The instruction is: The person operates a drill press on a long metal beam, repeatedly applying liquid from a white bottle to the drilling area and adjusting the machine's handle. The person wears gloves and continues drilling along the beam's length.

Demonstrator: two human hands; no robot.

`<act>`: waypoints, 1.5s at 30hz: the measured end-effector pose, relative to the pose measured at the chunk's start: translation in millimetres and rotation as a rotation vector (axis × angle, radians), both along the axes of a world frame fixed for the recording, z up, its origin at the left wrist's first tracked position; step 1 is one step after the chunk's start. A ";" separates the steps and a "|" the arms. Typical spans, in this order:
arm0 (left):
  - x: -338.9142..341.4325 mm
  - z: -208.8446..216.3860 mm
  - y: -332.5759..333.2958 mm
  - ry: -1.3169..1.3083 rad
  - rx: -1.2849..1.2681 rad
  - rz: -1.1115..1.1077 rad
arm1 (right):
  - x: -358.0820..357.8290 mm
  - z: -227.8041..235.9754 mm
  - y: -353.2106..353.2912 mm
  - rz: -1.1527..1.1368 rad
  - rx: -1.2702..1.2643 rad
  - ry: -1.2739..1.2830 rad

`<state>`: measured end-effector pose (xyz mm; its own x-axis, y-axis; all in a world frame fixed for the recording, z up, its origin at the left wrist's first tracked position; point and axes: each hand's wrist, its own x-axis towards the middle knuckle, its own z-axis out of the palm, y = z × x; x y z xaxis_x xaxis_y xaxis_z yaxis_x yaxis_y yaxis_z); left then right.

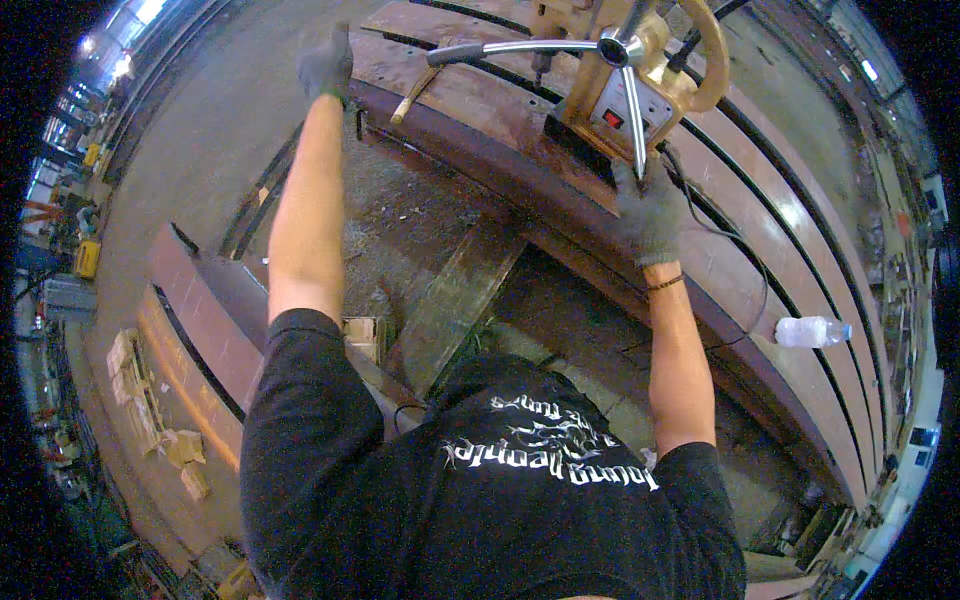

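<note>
While the right hand [650, 215] has its gray-gloved fingers wrapped around the low end of a shiny lever [633, 120], just right of top center, the left hand [325, 68] is way off in the upper left of the frame. That one's gloved too and sits by the end of the steel surface [790, 213], but honestly I can't tell if it's gripping anything or just resting there.

The lever belongs to a yellow drill [655, 75] at the upper right of center, standing upright on the steel. It's got a red switch [612, 119] on its front panel, and another lever [540, 46] sticks out toward the left with a dark grip [455, 54] on its end. A black cable [745, 245] loops down to the right of the drill.

Between the two hands, near the top, some skinny tan stick [405, 103] lies across the near edge of the steel, maybe a brush. Over at the right there's a clear bottle [803, 332] with a blue cap, lying on its side on the steel. Lower left has wood scraps [140, 390] on the floor [215, 140].
</note>
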<state>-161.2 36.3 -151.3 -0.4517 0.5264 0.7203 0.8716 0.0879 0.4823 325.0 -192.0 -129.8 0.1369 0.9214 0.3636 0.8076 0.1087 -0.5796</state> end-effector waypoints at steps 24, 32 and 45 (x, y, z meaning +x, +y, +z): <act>181.5 118.9 -125.5 0.506 -0.465 -0.605 | 158.6 90.1 77.3 0.509 -0.026 -0.552; 183.1 123.0 -126.4 0.494 -0.447 -0.627 | 122.9 87.4 32.0 0.413 0.089 -0.588; 191.7 129.8 -127.4 0.495 -0.426 -0.649 | 146.8 78.9 51.9 0.311 0.508 -0.179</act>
<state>30.5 -91.0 -21.5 0.3337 0.8337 0.4399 0.9102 -0.4064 0.0798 471.9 -140.1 -50.9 -0.2142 0.6142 0.7596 0.7737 0.5813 -0.2518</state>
